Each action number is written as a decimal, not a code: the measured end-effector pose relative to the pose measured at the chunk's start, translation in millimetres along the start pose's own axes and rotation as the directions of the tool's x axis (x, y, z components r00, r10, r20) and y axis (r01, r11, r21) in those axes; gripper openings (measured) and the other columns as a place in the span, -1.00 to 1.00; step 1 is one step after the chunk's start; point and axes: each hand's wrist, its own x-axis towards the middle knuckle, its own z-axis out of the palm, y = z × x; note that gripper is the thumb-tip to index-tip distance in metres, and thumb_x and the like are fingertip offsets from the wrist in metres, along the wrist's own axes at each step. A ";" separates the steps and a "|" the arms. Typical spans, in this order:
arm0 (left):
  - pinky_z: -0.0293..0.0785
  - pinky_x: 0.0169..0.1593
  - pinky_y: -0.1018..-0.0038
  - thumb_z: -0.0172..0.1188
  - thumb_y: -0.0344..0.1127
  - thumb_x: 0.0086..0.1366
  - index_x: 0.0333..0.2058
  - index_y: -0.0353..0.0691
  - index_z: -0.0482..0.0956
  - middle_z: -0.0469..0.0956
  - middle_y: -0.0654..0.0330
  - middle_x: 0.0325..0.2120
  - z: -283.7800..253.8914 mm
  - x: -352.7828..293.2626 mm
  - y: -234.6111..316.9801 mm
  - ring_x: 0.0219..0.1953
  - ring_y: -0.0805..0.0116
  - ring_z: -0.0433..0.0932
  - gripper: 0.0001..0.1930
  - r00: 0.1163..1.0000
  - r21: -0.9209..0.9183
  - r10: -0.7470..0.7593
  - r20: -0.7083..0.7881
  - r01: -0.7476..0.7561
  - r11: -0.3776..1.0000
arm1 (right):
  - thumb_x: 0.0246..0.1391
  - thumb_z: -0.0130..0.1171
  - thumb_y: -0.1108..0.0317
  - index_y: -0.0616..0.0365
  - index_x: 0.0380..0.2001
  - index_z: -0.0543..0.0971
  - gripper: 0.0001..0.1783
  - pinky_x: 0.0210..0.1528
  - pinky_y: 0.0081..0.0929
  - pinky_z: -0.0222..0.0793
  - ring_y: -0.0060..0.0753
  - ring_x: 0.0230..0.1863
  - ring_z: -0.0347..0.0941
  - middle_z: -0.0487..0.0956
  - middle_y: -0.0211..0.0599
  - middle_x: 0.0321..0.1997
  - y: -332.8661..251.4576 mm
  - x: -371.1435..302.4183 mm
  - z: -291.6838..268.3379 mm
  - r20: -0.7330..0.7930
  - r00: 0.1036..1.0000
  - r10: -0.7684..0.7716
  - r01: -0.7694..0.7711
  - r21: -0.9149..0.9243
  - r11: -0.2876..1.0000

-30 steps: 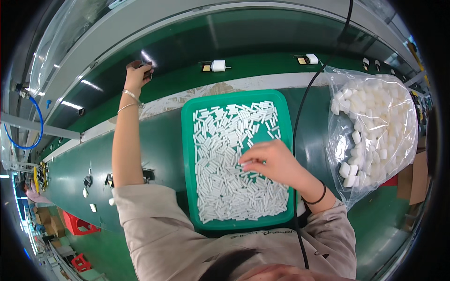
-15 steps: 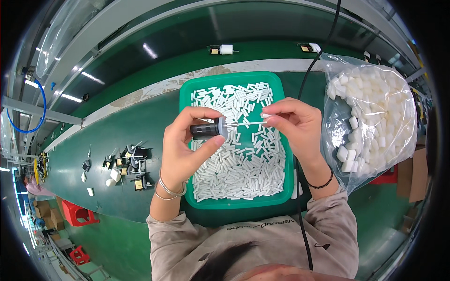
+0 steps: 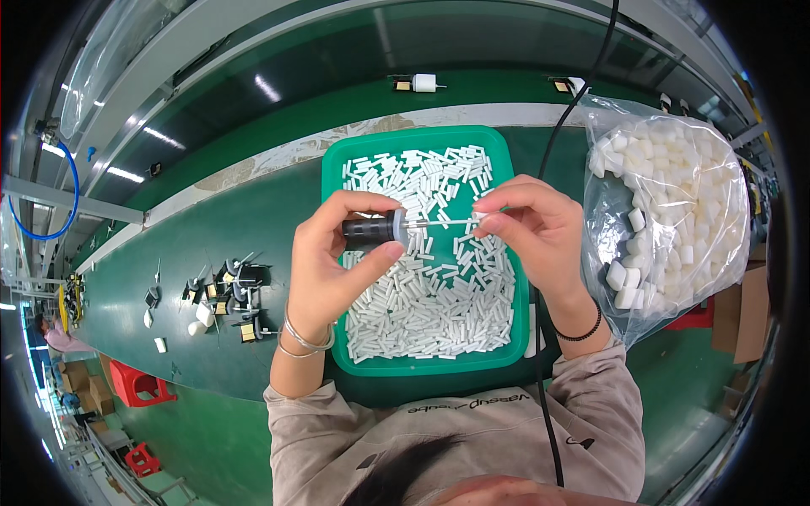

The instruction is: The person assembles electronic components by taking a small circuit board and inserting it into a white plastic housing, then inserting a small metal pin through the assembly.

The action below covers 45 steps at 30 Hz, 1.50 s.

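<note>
My left hand [image 3: 337, 261] is closed round a black cylinder [image 3: 369, 230] with a pale grey collar, held level above the tray. A thin metal stem and a slim white rod run out of its collar to the right. My right hand [image 3: 533, 232] pinches thumb and forefinger at the rod's far end, on a small white tube [image 3: 478, 216] mostly hidden by the fingertips. Below both hands lies a green tray [image 3: 333, 160] holding many loose short white tubes [image 3: 422, 325].
A clear plastic bag [image 3: 603, 219] of white spongy plugs sits at the right. On the left of the green table [image 3: 126, 278] lie several black parts with thin stems [image 3: 245, 274]. A black cable [image 3: 553, 139] hangs past my right hand. Beyond runs a green conveyor belt [image 3: 489, 84] carrying parts.
The parts on the belt have shifted to the right. My right fingertips have moved slightly along the rod toward the black cylinder. My left hand has hardly moved.
</note>
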 end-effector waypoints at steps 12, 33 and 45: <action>0.41 -0.24 0.64 0.20 -0.54 -0.01 -0.28 -0.34 0.46 0.48 0.21 -0.34 0.8 1.4 -1.0 -0.33 0.55 0.46 -0.75 1.000 0.013 -0.012 -0.009 0.013 1.000 | -0.21 0.18 0.59 0.23 -0.46 0.56 -0.86 -0.44 -0.62 0.36 -0.43 -0.44 0.45 0.50 -0.26 -0.44 -3.8 0.0 3.7 0.036 0.965 -0.260 0.244 -0.490 0.837; 0.42 -0.30 0.53 0.27 -0.46 -0.07 -0.15 -0.23 0.45 0.50 0.12 -0.40 5.6 -0.5 -7.1 -0.39 0.31 0.51 -0.58 0.955 0.309 0.148 0.258 -0.227 0.924 | -0.21 0.21 0.51 0.20 -0.49 0.52 -0.88 -0.57 -0.59 0.28 -0.43 -0.54 0.39 0.44 -0.34 -0.55 11.6 -0.6 11.3 0.151 0.951 -0.268 0.308 -0.468 0.828; 0.31 -0.59 0.75 0.22 -0.56 -0.07 -0.29 -0.26 0.39 0.38 0.28 -0.43 14.2 -2.0 -6.6 -0.45 0.56 0.45 -0.69 0.921 -0.231 -0.309 0.237 0.362 0.903 | -0.37 0.21 0.45 0.16 -0.53 0.50 -0.81 -0.63 -0.63 0.27 -0.45 -0.55 0.37 0.41 -0.42 -0.57 22.3 -7.3 1.9 0.430 0.701 -0.569 0.697 -0.585 0.415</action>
